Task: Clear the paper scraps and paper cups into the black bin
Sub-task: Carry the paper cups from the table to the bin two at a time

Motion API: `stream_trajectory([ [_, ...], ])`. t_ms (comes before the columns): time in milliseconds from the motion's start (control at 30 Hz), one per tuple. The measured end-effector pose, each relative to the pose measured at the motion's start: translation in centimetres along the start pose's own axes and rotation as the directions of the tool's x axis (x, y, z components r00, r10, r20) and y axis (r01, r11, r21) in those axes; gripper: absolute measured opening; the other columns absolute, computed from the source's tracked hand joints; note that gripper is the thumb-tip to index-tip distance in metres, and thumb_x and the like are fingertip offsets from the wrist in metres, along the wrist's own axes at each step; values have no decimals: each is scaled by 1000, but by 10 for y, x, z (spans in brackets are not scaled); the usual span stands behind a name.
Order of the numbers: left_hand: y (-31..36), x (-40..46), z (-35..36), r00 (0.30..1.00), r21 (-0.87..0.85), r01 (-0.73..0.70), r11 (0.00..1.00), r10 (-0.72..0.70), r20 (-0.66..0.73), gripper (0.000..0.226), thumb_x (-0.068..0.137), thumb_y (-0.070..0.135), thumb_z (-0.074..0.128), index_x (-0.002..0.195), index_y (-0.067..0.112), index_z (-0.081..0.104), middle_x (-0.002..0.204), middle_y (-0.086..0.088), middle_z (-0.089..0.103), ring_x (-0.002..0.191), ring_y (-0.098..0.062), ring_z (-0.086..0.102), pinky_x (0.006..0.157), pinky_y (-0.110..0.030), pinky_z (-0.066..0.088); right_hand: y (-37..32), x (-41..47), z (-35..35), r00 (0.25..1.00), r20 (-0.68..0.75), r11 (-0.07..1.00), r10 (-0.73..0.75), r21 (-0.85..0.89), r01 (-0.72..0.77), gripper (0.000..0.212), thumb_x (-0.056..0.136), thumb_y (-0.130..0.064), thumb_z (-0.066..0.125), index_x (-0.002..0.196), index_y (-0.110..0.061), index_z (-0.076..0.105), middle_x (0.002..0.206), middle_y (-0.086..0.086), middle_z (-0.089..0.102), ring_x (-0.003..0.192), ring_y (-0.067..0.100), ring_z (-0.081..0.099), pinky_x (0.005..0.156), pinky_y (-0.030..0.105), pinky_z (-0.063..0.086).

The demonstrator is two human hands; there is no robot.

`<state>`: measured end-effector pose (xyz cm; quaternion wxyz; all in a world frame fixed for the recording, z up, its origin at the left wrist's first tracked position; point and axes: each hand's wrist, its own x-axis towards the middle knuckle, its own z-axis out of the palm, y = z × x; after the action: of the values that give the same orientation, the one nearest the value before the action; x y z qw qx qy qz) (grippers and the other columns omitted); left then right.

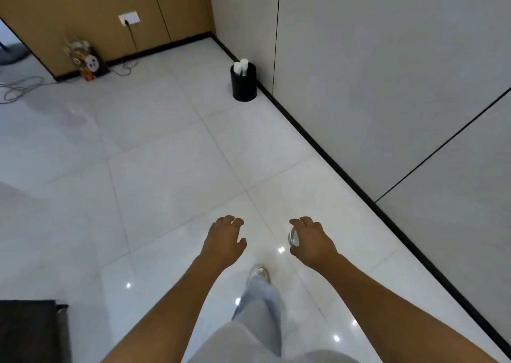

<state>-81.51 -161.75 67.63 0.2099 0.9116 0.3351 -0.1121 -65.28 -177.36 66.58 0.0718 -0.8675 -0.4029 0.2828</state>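
The black bin (244,86) stands on the white tiled floor against the grey wall, far ahead of me. White paper cups (241,65) poke out of its top. My right hand (312,241) is held out low in front of me, fingers curled round a white paper cup (294,237) of which only the rim side shows. My left hand (225,238) hangs beside it with loosely curled fingers and holds nothing. Both hands are well short of the bin.
A grey wall with a black skirting (345,174) runs along the right. At the far left wall lean a patterned bag (90,64), a socket and loose cables (22,87). A dark object (30,332) sits at the bottom left. My leg and shoe (258,274) are below.
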Motion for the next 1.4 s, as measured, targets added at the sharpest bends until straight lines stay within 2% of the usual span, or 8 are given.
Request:
stream_trajectory([
  [200, -11, 145, -73, 1000, 20, -3, 1000, 4, -21, 48, 95, 31, 50, 140, 17, 41, 144, -4, 41, 134, -21, 33, 110, -29, 27, -11, 137, -76, 1000, -20, 1000, 7, 14, -6, 65, 86, -24, 62, 145, -24, 33, 146, 0, 32, 128, 23, 35, 90, 36, 50],
  [433, 2, 296, -128, 1000, 17, 16, 1000, -16, 20, 48, 95, 32, 50, 140, 17, 41, 143, -5, 42, 133, -22, 34, 110, -30, 29, 3, 278, -153, 1000, 18, 999, 12, 51, -13, 66, 85, -21, 60, 145, -23, 33, 146, 1, 32, 129, 24, 35, 91, 34, 48],
  [700, 38, 497, -192, 999, -29, 40, 999, -40, 15, 48, 95, 32, 49, 140, 18, 40, 145, -4, 39, 135, -21, 32, 111, -29, 28, 33, 466, -265, 999, 36, 1000, -11, -10, 11, 65, 86, -20, 58, 146, -23, 31, 145, 1, 33, 128, 25, 35, 92, 36, 48],
  [833, 37, 575, -228, 997, -53, 70, 996, -73, -39, 48, 95, 32, 50, 140, 19, 41, 146, -3, 40, 135, -20, 34, 112, -29, 29, 30, 551, -319, 998, 52, 998, -19, -52, 22, 65, 87, -21, 60, 146, -22, 32, 146, 1, 33, 128, 25, 36, 95, 36, 48],
  [1033, 1, 681, -273, 989, -61, 140, 988, -143, -48, 47, 94, 33, 51, 139, 18, 42, 144, -2, 42, 134, -19, 34, 111, -28, 28, 1, 676, -366, 992, 116, 995, -56, -75, 65, 65, 86, -20, 59, 146, -23, 32, 147, 1, 32, 129, 25, 36, 98, 36, 46],
  [1400, -100, 908, -399, 986, -37, 141, 989, -144, -86, 48, 94, 32, 52, 138, 17, 44, 141, -3, 44, 132, -20, 36, 111, -30, 29, -99, 923, -456, 993, 66, 993, -96, -56, 100, 65, 86, -22, 61, 144, -23, 34, 145, 1, 32, 127, 25, 35, 93, 36, 48],
])
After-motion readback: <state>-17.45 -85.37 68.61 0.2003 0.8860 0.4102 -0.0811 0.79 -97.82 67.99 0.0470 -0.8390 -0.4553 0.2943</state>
